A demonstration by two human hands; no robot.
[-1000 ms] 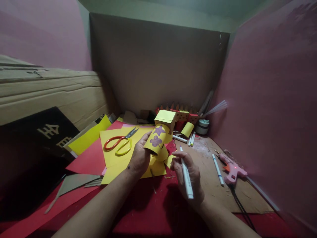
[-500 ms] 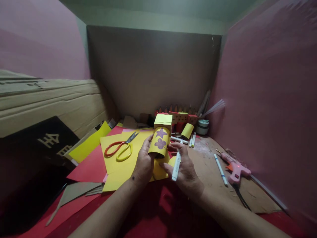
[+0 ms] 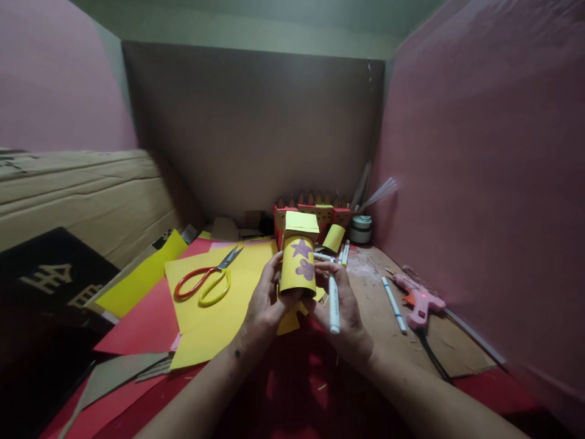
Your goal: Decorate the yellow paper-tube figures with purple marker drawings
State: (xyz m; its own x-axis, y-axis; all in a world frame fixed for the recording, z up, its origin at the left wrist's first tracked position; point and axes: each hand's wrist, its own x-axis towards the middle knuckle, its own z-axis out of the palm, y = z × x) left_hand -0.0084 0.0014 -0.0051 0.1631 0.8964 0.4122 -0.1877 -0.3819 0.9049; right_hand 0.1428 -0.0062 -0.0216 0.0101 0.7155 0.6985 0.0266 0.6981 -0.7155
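Note:
A yellow paper tube (image 3: 298, 262) with a purple star and a purple flower drawn on it is held up in front of me. Behind its upper end is a yellow-topped cardboard box piece (image 3: 301, 222); whether the two are joined I cannot tell. My left hand (image 3: 262, 299) grips the tube's left side, thumb at its lower edge. My right hand (image 3: 345, 311) has a white marker (image 3: 334, 305) tucked between its fingers, and its fingertips are at the tube's right side. Left of the hands, scissors (image 3: 214, 277) with one red and one yellow handle lie on yellow paper (image 3: 196, 335).
On the right lie a pink glue gun (image 3: 423, 299) and a blue-banded marker (image 3: 393, 305). Farther back are another yellow paper tube (image 3: 333, 238), a round lidded container (image 3: 361, 230) and a red-and-yellow cardboard piece with pointed tops (image 3: 313, 210). A black box (image 3: 50, 274) stands left.
The view has shifted to the right. The tube has turned slightly, now more upright and facing me. My right hand has come closer around its right side, still with the marker.

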